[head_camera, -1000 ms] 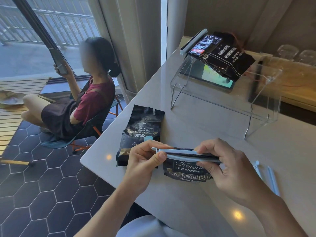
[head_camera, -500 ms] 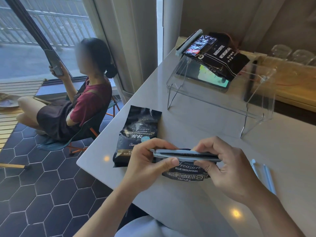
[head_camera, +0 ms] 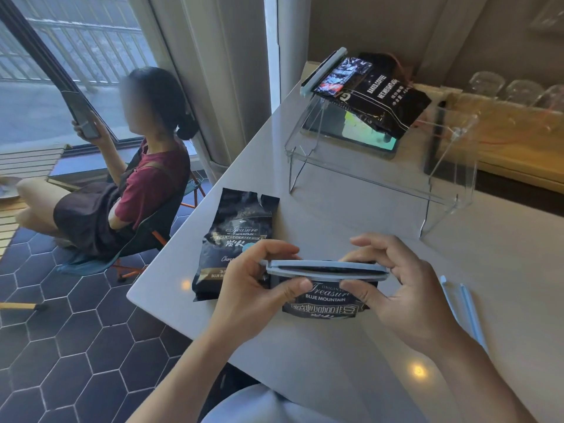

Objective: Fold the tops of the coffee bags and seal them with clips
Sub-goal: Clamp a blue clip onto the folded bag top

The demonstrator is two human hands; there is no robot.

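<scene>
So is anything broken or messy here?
Nothing spilled. The coffee bag lying on the table has a ragged, torn-open top, not yet folded or clipped. The clipped bag rests tilted on the clear stand.

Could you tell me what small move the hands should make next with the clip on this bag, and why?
Probably squeeze the right end shut. The pale blue plastic clip already straddles the folded top of the black Blue Mountain coffee bag, pinched by the left hand and right hand, yet a dark gap still shows between its two bars.
</scene>
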